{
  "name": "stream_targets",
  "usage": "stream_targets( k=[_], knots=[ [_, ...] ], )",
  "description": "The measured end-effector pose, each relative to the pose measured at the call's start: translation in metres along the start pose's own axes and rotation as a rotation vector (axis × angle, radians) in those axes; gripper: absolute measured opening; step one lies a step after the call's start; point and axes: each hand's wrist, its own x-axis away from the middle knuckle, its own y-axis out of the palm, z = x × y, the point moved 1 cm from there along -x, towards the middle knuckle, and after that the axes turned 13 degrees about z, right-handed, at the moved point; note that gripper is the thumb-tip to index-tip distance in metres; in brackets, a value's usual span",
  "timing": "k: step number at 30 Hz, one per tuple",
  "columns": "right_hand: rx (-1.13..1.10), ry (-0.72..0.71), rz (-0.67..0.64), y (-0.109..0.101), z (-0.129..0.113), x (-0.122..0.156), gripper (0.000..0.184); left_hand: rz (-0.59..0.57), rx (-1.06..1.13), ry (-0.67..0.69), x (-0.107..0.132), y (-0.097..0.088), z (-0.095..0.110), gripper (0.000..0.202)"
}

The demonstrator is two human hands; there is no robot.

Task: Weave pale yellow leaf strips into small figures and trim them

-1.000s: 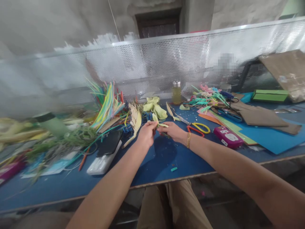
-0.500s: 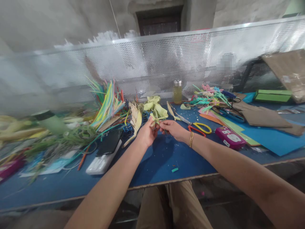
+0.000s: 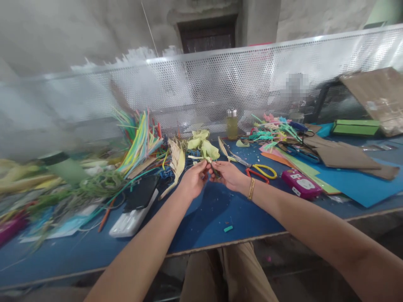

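Observation:
A pale yellow-green flower [image 3: 209, 149] with broad, husk-like petals stands above the blue table, its head pointing away from me. My left hand [image 3: 195, 179] pinches the flower's base between thumb and fingers. Close against it, my right hand [image 3: 227, 174], with a gold bracelet on the wrist, has its fingers closed on the same base and stem. The fingers hide most of the stem. Left of the hands lies a dried corn husk [image 3: 176, 161]. To the right are scissors [image 3: 260, 171] with one yellow and one red handle loop.
At left are a bundle of coloured pipe cleaners [image 3: 138, 142], a black phone [image 3: 141, 193] on a white case [image 3: 130, 224] and green string [image 3: 100, 184]. A small bottle [image 3: 232, 125] stands behind. A magenta box [image 3: 301, 183], blue paper [image 3: 349, 184] and cardboard [image 3: 343, 154] lie right.
My fingers have shifted at the flower's base; the right hand has rolled slightly and the hands sit closer together. The flower has tilted a little, and the view has shifted slightly.

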Motion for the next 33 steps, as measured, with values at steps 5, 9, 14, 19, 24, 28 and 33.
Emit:
stream_targets(
  k=[5,9,14,19,24,28,33],
  knots=[
    [0.016,0.030,-0.051,0.003,-0.001,0.003,0.016,-0.122,0.001,0.001,0.002,-0.001,0.001,0.030],
    [0.094,-0.012,-0.048,0.005,0.002,0.004,0.019,-0.137,0.014,0.005,0.003,0.001,0.000,0.023],
    [0.623,-0.625,0.130,0.006,0.002,0.008,0.021,0.069,0.105,0.085,0.002,0.001,-0.002,0.016],
    [0.951,-0.973,0.151,0.010,0.001,0.012,0.024,0.127,0.134,0.015,-0.002,-0.004,-0.004,0.020],
    [0.693,-0.691,0.224,0.007,0.005,0.003,0.020,-0.025,0.132,-0.120,0.000,-0.004,-0.005,0.018],
    [0.528,-0.547,0.218,0.006,0.007,-0.001,0.019,-0.076,0.109,-0.111,0.001,-0.002,-0.004,0.021],
    [0.483,-0.569,0.156,0.007,0.010,0.000,0.017,-0.043,0.118,-0.092,0.000,-0.002,-0.004,0.017]
  ],
)
